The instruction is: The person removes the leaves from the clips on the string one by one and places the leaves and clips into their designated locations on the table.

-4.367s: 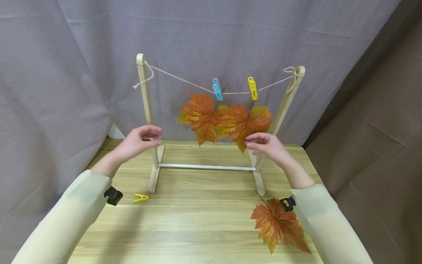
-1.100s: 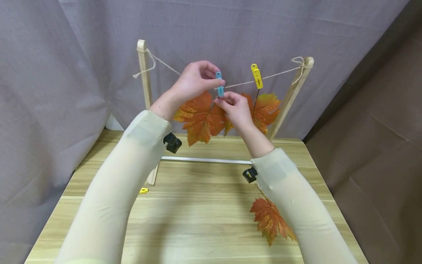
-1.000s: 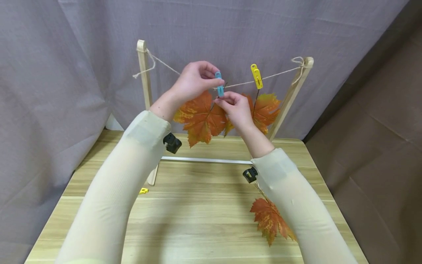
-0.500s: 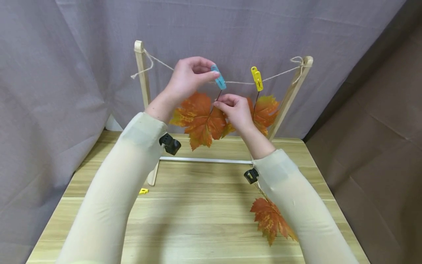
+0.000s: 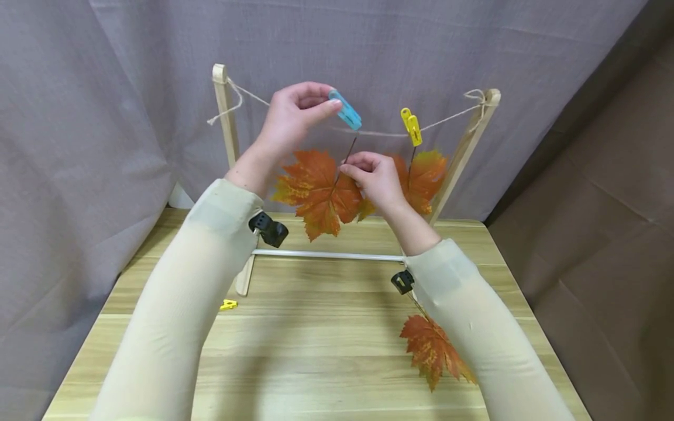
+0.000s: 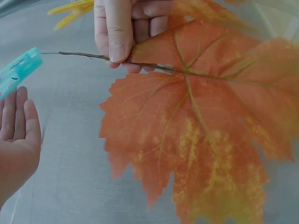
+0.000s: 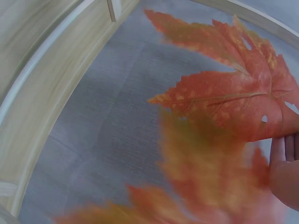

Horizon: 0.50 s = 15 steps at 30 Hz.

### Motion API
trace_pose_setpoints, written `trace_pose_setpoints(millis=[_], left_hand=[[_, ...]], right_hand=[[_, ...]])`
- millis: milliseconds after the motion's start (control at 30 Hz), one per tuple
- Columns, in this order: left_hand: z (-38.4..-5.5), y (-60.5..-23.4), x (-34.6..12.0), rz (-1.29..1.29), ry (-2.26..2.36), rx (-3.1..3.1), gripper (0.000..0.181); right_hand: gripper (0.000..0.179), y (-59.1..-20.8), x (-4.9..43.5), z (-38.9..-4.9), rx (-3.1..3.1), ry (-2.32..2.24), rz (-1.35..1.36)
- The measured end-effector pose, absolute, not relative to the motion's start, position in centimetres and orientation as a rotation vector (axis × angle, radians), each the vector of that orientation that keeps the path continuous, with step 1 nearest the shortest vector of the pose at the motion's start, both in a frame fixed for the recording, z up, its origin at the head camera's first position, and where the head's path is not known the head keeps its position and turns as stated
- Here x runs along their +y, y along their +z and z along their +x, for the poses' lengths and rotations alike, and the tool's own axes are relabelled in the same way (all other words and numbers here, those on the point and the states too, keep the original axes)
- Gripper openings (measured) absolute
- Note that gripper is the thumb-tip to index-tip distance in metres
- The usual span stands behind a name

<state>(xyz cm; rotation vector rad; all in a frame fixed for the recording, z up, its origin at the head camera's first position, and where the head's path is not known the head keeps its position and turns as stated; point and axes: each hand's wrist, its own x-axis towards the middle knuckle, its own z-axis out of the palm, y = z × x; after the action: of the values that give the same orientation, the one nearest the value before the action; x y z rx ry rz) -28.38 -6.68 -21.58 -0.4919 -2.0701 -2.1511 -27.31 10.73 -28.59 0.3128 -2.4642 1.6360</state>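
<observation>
My left hand pinches a blue clothespin, tilted, its tip just above the white string. An orange artificial maple leaf hangs below, and my right hand pinches its dark stem between thumb and fingers. In the left wrist view the stem runs toward the clothespin's tip; whether it is still clamped there I cannot tell. A yellow clothespin on the string holds a second leaf, partly hidden behind my right hand.
The string spans two wooden posts joined low down by a white rod. On the wooden table lie another yellow clothespin at left and a third leaf at right, partly under my right forearm. A grey curtain hangs behind.
Both hands have come up from beside the posts to the blue clothespin and leaf stem. Over the last second the left hand has drawn the clothespin up and left, away from the string.
</observation>
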Motion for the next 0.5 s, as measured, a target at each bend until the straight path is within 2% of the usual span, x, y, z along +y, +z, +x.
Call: trace_pose_setpoints(millis=[300,500], left_hand=[[-28.29,-21.81,-7.15,-0.518,-2.259,-1.945,0.011],[-28.14,-22.13,-7.58,-0.523,-2.201,-2.029,0.013]], right_hand=[[0.018,-29.05,10.92,-27.24,-2.488,1.612,0.344],[0.019,-29.39,11.19,-27.11,-2.52,1.607,0.327]])
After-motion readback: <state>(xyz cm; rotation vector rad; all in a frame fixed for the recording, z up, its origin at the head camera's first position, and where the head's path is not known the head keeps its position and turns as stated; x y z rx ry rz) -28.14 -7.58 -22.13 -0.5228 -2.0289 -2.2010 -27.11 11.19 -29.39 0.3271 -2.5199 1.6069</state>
